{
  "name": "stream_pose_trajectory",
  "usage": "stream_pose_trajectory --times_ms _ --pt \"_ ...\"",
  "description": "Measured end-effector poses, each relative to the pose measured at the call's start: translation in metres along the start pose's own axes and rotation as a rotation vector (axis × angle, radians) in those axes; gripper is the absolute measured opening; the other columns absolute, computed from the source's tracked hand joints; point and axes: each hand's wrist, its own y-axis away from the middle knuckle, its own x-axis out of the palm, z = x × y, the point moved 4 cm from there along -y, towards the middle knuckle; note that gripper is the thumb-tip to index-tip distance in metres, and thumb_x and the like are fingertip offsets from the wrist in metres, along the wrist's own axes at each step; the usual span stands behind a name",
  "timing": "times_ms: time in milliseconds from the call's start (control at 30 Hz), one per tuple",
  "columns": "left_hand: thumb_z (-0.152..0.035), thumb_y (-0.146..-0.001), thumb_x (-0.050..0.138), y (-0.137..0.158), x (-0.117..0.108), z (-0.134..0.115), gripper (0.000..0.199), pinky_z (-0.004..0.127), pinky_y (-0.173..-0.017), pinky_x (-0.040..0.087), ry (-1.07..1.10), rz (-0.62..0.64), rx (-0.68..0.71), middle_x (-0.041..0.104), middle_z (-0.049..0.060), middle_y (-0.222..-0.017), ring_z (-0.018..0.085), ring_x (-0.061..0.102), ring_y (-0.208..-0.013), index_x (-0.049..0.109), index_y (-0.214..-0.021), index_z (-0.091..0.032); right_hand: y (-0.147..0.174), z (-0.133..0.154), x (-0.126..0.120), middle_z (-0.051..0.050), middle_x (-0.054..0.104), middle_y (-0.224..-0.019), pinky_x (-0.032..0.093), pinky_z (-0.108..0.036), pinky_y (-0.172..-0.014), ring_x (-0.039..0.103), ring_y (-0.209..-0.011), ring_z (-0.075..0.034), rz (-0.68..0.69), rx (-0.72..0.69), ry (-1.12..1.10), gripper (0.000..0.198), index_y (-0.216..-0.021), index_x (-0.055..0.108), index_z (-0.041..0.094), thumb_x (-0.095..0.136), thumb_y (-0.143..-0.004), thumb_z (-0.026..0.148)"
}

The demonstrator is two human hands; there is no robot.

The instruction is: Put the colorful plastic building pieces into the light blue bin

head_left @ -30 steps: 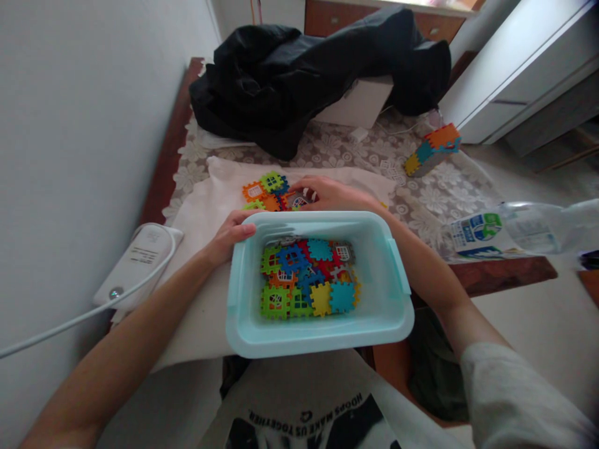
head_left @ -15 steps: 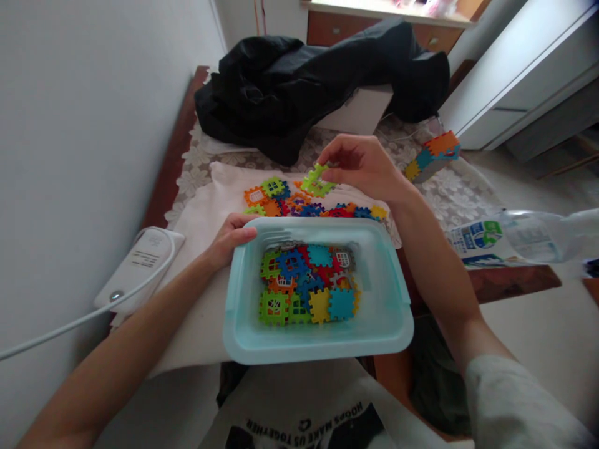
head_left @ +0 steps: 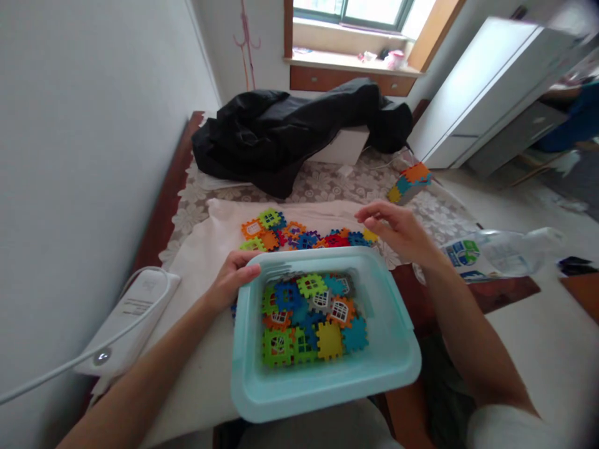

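Left hand (head_left: 233, 279) grips the bin (head_left: 322, 390) rim — right hand (head_left: 397, 227) hovers loosely open, empty — bottle (head_left: 496, 252) label unreadable.

We see a dark wooden table (head_left: 486, 293) under a lace cloth (head_left: 327, 184); on it a white cloth (head_left: 206, 243) with loose tiles (head_left: 299, 234), a black jacket (head_left: 281, 134) over a white box (head_left: 344, 146), a tile block (head_left: 409, 182), a plastic bottle (head_left: 496, 252), a white device (head_left: 131, 308) at the left edge
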Motion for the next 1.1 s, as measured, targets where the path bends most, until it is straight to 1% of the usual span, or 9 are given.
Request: stream_pose_trajectory --times_ms 100,167,233,400,567,733,867,1000,1100 --pt "-0.064 -0.079 0.089 -0.001 -0.003 0.007 0.045 0.026 -0.053 0.046 0.027 0.033 -0.021 0.08 0.007 -0.077 0.019 0.061 -0.061 0.09 -0.085 -0.02 0.032 -0.048 -0.006 -0.013 0.077 -0.122 0.065 -0.05 -0.096 0.074 -0.1 -0.03 -0.015 0.195 0.262 0.061 -0.148 0.074 0.023 0.072 -0.104 0.065" --pt "-0.064 -0.078 0.089 -0.002 -0.004 0.01 0.047 0.026 -0.053 0.045 0.041 0.055 -0.028 0.079 0.007 -0.077 0.019 0.061 -0.06 0.091 -0.087 -0.018 0.047 -0.071 -0.005 -0.017 0.072 -0.146 0.057 -0.058 -0.122 0.073 -0.132 -0.037 0.019 0.274 0.322 0.066 -0.153 0.073 0.024 0.073 -0.101 0.066" --pt "-0.065 -0.079 0.089 -0.002 -0.003 0.01 0.048 0.026 -0.053 0.044 0.054 0.072 -0.027 0.078 0.007 -0.076 0.02 0.061 -0.06 0.092 -0.089 -0.018 0.054 -0.086 -0.002 -0.018 0.067 -0.157 0.052 -0.059 -0.13 0.067 -0.145 -0.039 0.06 0.308 0.316 0.068 -0.155 0.073 0.025 0.07 -0.102 0.067" --pt "-0.069 -0.078 0.09 -0.003 0.002 0.004 0.051 0.026 -0.056 0.046 0.049 0.094 -0.033 0.078 0.008 -0.076 0.019 0.062 -0.061 0.093 -0.086 -0.019 0.049 -0.1 0.008 -0.016 0.073 -0.135 0.062 -0.058 -0.116 0.076 -0.119 -0.036 0.174 0.354 0.282 0.073 -0.155 0.072 0.024 0.071 -0.097 0.069" --pt "-0.069 -0.078 0.089 -0.004 0.002 0.002 0.055 0.025 -0.052 0.039 0.033 0.09 -0.023 0.072 0.008 -0.068 0.017 0.054 -0.056 0.089 -0.081 -0.014 0.048 -0.1 0.011 -0.018 0.068 -0.147 0.058 -0.054 -0.121 0.07 -0.136 -0.037 0.024 0.322 0.256 0.049 -0.125 0.081 0.023 0.076 -0.093 0.06" --pt "-0.073 -0.079 0.087 -0.005 0.004 0.001 0.063 0.025 -0.051 0.04 0.029 0.111 -0.021 0.073 0.009 -0.071 0.016 0.055 -0.057 0.089 -0.088 -0.01 0.057 -0.104 0.021 -0.015 0.078 -0.13 0.064 -0.051 -0.1 0.073 -0.104 -0.031 -0.058 0.362 0.217 0.056 -0.136 0.077 0.022 0.075 -0.095 0.06" --pt "-0.076 -0.079 0.086 -0.006 0.005 0.001 0.068 0.024 -0.053 0.041 0.01 0.092 0.009 0.071 0.01 -0.069 0.016 0.055 -0.057 0.085 -0.08 -0.008 0.061 -0.113 0.039 -0.019 0.077 -0.142 0.059 -0.06 -0.115 0.072 -0.123 -0.037 -0.313 0.237 0.268 0.061 -0.144 0.074 0.019 0.067 -0.098 0.059" --pt "-0.075 -0.077 0.086 -0.007 0.006 0.0 0.065 0.023 -0.053 0.043 0.014 0.085 -0.001 0.071 0.008 -0.07 0.016 0.056 -0.058 0.083 -0.078 -0.01 0.056 -0.123 0.059 -0.016 0.078 -0.15 0.05 -0.064 -0.128 0.069 -0.142 -0.04 -0.214 0.115 0.306 0.056 -0.148 0.075 0.023 0.062 -0.1 0.048" --pt "-0.073 -0.078 0.086 -0.007 0.008 -0.002 0.061 0.022 -0.05 0.041 0.016 0.094 -0.004 0.068 0.006 -0.066 0.015 0.054 -0.055 0.082 -0.076 -0.013 0.048 -0.123 0.06 -0.016 0.081 -0.14 0.055 -0.063 -0.123 0.072 -0.132 -0.041 -0.197 0.089 0.25 0.057 -0.145 0.079 0.023 0.066 -0.096 0.049"
